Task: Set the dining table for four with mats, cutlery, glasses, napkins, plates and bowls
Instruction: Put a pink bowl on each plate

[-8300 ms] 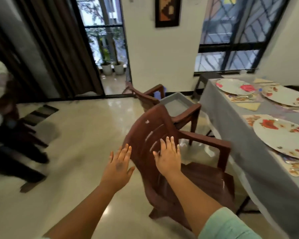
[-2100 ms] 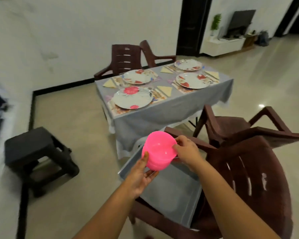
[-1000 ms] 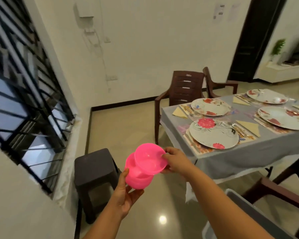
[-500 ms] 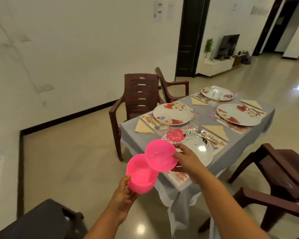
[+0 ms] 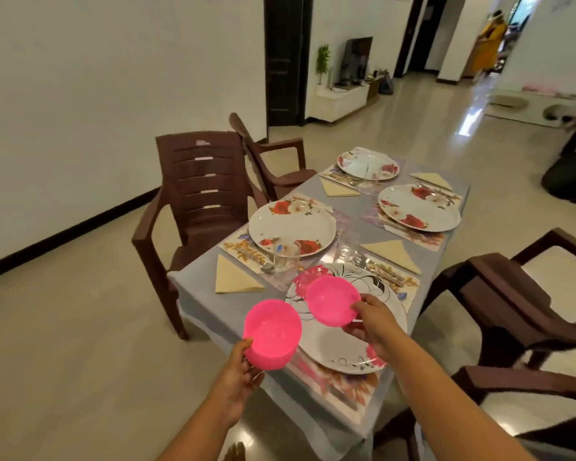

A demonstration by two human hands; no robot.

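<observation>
My left hand (image 5: pixel 238 372) grips a pink bowl (image 5: pixel 271 334) from below, just off the table's near-left corner. My right hand (image 5: pixel 373 322) pinches the rim of a second pink bowl (image 5: pixel 331 301) above the nearest floral plate (image 5: pixel 333 344). The grey-clothed table (image 5: pixel 210 301) carries several floral plates on mats, such as one at the left (image 5: pixel 291 226), with folded yellow napkins (image 5: pixel 233 277), cutlery (image 5: pixel 384 272) and clear glasses (image 5: pixel 285 259).
Brown plastic chairs stand at the table's left side (image 5: pixel 197 197) and at its right (image 5: pixel 512 301). A TV unit (image 5: pixel 343 98) and a dark doorway are at the back. A person in yellow (image 5: pixel 487 44) stands in the far hallway.
I have come up to the table's near end. The two pink bowls have moved further apart, the right one now over the nearest plate.
</observation>
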